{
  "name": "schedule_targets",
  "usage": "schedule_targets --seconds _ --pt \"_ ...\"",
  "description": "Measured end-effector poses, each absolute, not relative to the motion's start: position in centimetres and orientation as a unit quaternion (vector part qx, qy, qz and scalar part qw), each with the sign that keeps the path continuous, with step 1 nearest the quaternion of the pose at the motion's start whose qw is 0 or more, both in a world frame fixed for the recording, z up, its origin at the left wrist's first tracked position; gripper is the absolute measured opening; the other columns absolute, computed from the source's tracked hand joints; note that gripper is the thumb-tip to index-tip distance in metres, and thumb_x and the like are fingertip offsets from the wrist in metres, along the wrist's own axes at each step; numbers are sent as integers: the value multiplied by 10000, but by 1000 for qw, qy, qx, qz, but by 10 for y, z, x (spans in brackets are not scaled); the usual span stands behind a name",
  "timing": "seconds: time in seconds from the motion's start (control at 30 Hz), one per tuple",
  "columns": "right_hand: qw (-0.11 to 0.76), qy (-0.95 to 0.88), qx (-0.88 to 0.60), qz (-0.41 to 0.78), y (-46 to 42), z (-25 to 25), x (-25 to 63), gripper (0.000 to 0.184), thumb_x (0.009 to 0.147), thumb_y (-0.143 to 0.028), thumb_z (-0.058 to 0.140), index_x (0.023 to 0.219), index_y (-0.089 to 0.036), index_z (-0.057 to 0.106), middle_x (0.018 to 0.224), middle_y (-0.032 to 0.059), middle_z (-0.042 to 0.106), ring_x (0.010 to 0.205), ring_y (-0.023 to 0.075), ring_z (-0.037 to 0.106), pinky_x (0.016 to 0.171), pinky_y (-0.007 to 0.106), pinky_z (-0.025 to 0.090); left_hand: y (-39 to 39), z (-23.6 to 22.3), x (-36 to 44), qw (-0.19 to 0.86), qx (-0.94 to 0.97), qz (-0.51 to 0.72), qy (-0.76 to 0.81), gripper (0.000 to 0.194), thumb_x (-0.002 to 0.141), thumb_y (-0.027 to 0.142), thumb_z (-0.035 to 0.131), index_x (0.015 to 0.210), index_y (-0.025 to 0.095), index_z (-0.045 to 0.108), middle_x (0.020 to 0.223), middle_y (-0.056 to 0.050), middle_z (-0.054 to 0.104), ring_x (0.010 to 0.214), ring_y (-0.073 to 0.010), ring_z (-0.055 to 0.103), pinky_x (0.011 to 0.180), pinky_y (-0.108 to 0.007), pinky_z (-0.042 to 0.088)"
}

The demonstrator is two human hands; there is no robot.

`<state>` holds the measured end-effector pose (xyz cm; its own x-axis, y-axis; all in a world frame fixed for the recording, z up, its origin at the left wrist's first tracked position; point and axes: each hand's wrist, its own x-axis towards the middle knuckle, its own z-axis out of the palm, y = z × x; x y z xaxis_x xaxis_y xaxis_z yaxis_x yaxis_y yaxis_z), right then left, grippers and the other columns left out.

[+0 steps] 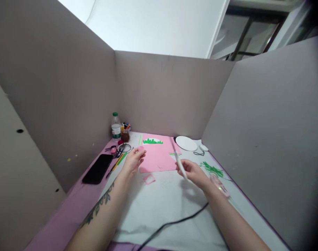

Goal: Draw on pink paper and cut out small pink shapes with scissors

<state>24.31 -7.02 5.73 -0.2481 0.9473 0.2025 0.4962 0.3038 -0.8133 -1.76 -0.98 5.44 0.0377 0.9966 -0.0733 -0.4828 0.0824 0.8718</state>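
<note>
Between the fingertips of my left hand (134,158) is a small round pink paper piece (140,149), lifted above the table. My right hand (188,169) grips a slim white-handled tool (180,164), raised at a slant; its narrow, darker tip is blurred, so I cannot tell its exact kind. Beneath and beyond both hands lies pink paper (159,158). A pink paper scrap with a hole cut in it (149,179) rests on the white table cover (161,205) between my forearms. Green grass-shaped cutouts (153,141) lie on a white shape at the back.
On the left are a black phone (98,169), pencils (115,166), a tape roll (124,148) and a bottle (116,127). To the right lie a white disc (186,143), green strips (212,169) and a pink device (219,185). A black cable (174,222) crosses the front. Grey panels surround the table.
</note>
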Motion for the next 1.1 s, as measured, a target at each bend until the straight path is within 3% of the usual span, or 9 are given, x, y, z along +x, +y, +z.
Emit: schedule_targets --seconds 0.07,0.17,0.37,0.7,1.1 --pt "400 -679 -504 354 -68 49 234 213 679 -333 590 798 -164 537 674 -9 541 595 127 476 549 239 370 -14 58 -15 633 366 571 373 325 533 272 795 775 170 602 714 18 630 628 -75 578 580 -177 381" --pt "378 -675 -515 368 -70 35 209 111 662 -264 538 667 -173 474 615 -26 484 564 111 426 529 230 343 -20 61 -10 615 403 565 375 296 604 352 748 778 159 607 750 -14 650 631 -97 600 549 -187 374" --pt "328 -697 -485 413 -81 26 178 136 615 -196 543 736 -179 484 656 -34 490 584 106 413 519 210 318 -30 63 0 542 489 578 365 234 668 367 692 727 155 613 653 6 598 608 -115 587 487 -188 361" --pt "344 -702 -441 441 -79 13 181 151 690 -291 550 748 -175 473 657 -21 469 588 110 389 541 226 328 -37 66 6 520 529 557 373 203 710 331 648 667 142 588 583 31 522 500 -70 458 456 -181 370" --pt "333 -685 -439 477 -79 12 182 278 708 -437 576 721 -183 462 614 -16 463 553 108 394 510 235 339 -36 66 5 490 547 557 387 268 672 331 696 816 148 563 577 38 535 504 -83 490 466 -190 429"
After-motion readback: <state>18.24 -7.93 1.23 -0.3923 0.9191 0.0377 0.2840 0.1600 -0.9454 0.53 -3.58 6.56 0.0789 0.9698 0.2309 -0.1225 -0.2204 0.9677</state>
